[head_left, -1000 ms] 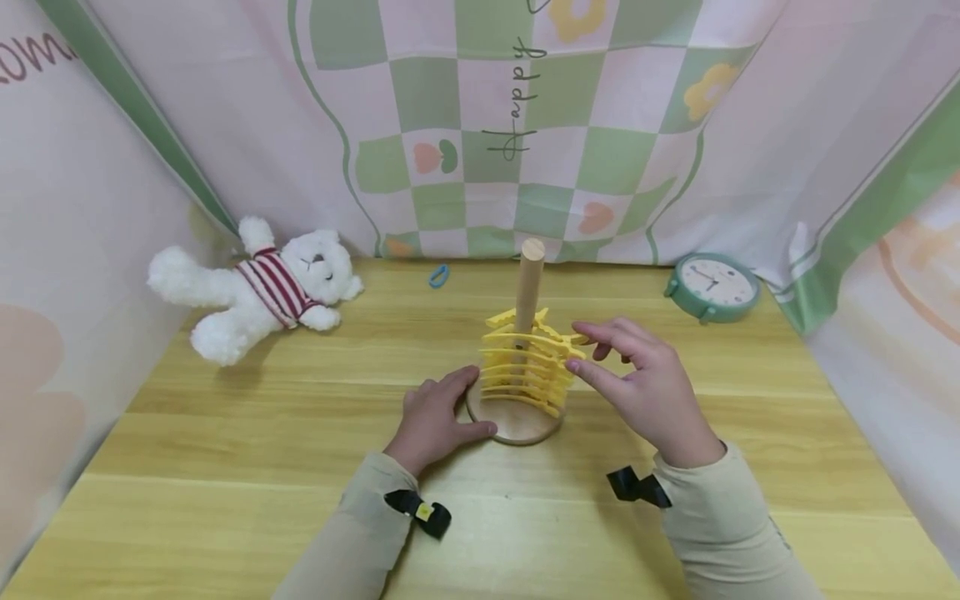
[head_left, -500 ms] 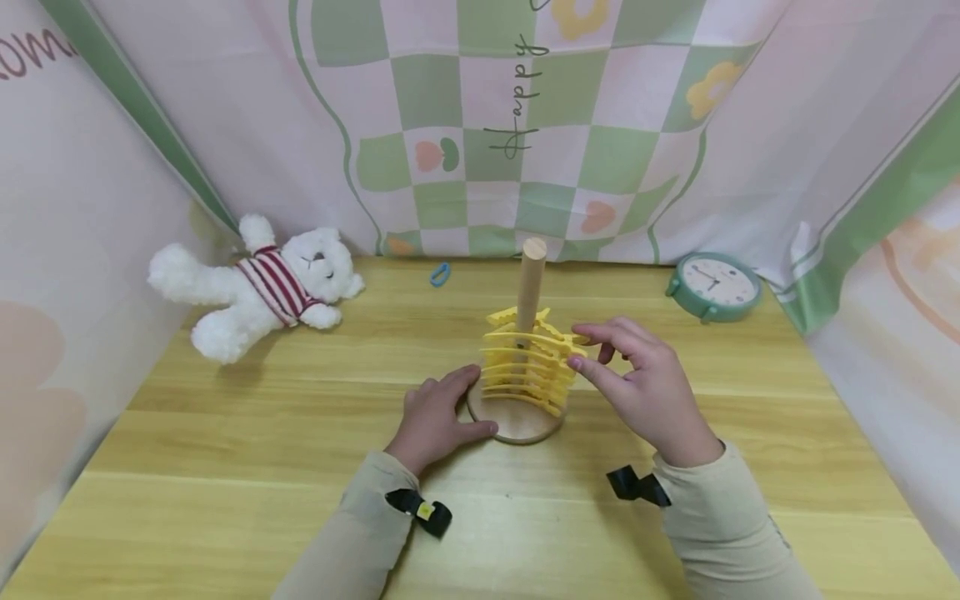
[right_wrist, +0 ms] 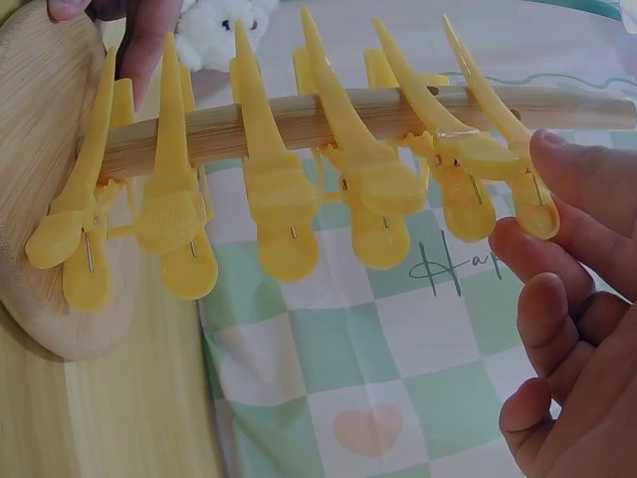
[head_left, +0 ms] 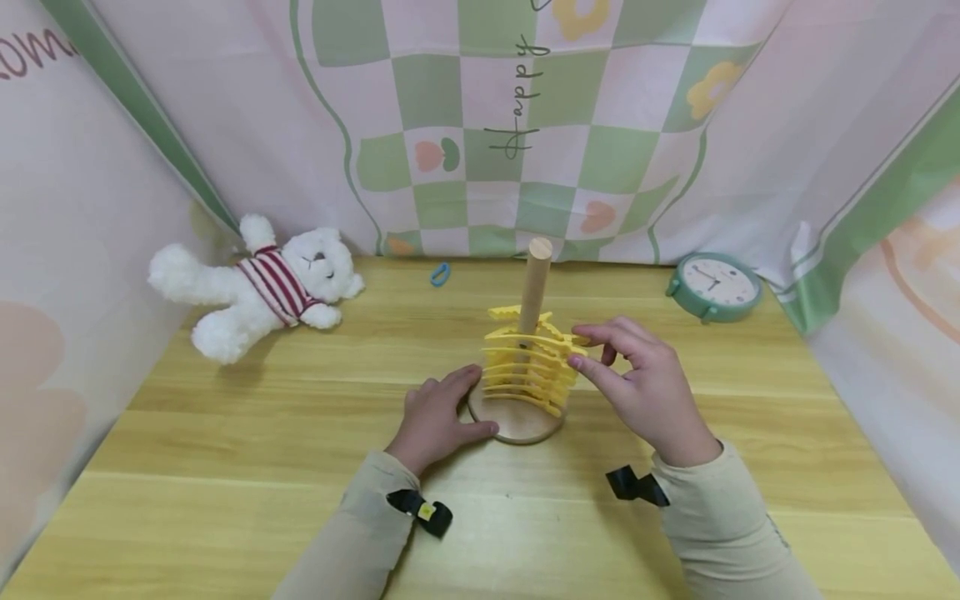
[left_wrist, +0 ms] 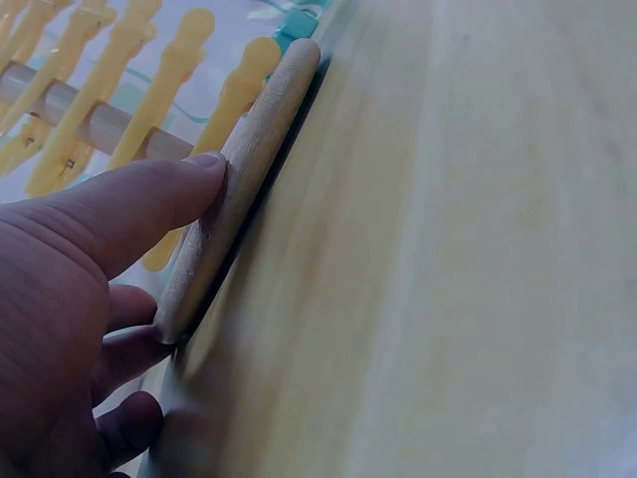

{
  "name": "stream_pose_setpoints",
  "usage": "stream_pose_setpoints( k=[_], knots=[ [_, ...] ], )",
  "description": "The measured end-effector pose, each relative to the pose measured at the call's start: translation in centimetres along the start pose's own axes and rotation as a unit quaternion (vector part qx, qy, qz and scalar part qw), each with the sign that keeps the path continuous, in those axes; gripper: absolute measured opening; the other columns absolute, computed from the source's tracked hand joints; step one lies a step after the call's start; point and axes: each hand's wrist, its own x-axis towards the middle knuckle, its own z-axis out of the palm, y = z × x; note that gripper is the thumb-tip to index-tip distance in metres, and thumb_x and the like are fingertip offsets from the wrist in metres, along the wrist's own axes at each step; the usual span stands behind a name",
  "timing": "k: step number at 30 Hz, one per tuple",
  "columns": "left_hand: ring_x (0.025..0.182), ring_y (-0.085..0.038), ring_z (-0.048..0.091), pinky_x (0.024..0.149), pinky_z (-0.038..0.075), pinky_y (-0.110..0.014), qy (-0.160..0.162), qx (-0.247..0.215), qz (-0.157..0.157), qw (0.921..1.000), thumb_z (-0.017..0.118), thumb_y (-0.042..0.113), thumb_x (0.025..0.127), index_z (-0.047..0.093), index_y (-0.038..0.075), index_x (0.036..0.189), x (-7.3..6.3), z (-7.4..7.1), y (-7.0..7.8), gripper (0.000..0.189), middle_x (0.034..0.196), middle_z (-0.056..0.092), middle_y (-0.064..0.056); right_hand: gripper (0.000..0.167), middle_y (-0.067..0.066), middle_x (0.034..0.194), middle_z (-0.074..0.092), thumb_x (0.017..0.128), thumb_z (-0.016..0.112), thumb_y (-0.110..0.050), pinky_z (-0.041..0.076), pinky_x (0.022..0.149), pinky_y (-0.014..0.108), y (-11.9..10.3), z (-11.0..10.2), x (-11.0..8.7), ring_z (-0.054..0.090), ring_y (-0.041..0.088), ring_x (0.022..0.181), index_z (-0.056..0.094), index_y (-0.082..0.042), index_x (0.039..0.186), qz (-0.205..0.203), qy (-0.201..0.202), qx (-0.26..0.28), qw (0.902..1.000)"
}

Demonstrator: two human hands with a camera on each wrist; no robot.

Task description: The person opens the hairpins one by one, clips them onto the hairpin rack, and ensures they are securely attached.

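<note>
A wooden stand with a round base (head_left: 517, 421) and an upright post (head_left: 535, 283) stands mid-table. Several long yellow clips (head_left: 525, 375) are stacked up the post, jutting out sideways; metal springs show on them in the right wrist view. My left hand (head_left: 431, 421) grips the base at its left rim, its thumb (left_wrist: 169, 204) against the edge. With thumb and forefinger, my right hand (head_left: 648, 383) pinches the handle end of the top clip (right_wrist: 488, 90), which lies against the post. Its other fingers curl loosely below, apart from the remaining clips.
A white teddy bear (head_left: 277, 283) in a striped sweater lies at the back left. A small blue ring (head_left: 440, 274) is near the back edge, and a green round clock (head_left: 714, 287) lies at the back right. A checkered curtain (head_left: 495, 125) hangs behind.
The post's top has tilted slightly to the right, and the clips at the back have shifted a little with it. Both hands keep the same hold.
</note>
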Motion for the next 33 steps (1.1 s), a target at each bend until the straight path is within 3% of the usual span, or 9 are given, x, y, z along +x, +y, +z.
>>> stream_pose_setpoints(
  k=[7,16,25,33],
  knots=[
    [0.107,-0.026,0.051,0.092,0.033,-0.049,0.000,0.012,0.003,0.9999,0.076,0.055,0.083,0.044,0.020,0.153,-0.02,-0.06,0.13,0.085,0.157,0.041,0.004,0.031,-0.004,0.088,0.063,0.082,0.080,0.000,0.032,0.048,0.020,0.15,0.23,0.00,0.051,0.012,0.078,0.074,-0.004,0.112,0.001,-0.002,0.004,1.0000],
    [0.108,-0.027,0.051,0.094,0.032,-0.050,0.001,0.001,-0.001,1.0000,0.078,0.054,0.082,0.045,0.019,0.153,-0.03,-0.08,0.22,0.085,0.157,0.042,0.004,0.033,0.002,0.096,0.069,0.082,0.081,-0.002,0.039,0.076,0.026,0.18,0.08,0.02,0.056,0.011,0.084,0.073,-0.005,0.114,0.014,-0.009,-0.001,0.9999],
    [0.111,-0.027,0.050,0.097,0.030,-0.050,0.003,-0.006,-0.007,1.0000,0.078,0.055,0.081,0.044,0.021,0.153,-0.01,0.15,-0.07,0.086,0.157,0.042,0.004,0.035,-0.001,0.107,0.071,0.085,0.081,-0.009,0.041,0.081,0.031,0.26,-0.22,0.08,0.058,0.012,0.093,0.072,-0.007,0.119,0.030,-0.035,-0.008,0.9989],
    [0.110,-0.027,0.050,0.097,0.030,-0.050,0.000,-0.004,-0.008,1.0000,0.078,0.055,0.082,0.043,0.021,0.154,-0.03,0.14,0.02,0.087,0.157,0.042,0.004,0.036,0.001,0.110,0.071,0.085,0.081,-0.009,0.041,0.081,0.032,0.25,-0.33,-0.04,0.059,0.013,0.095,0.071,-0.006,0.119,0.038,-0.026,-0.004,0.9989]
  ],
)
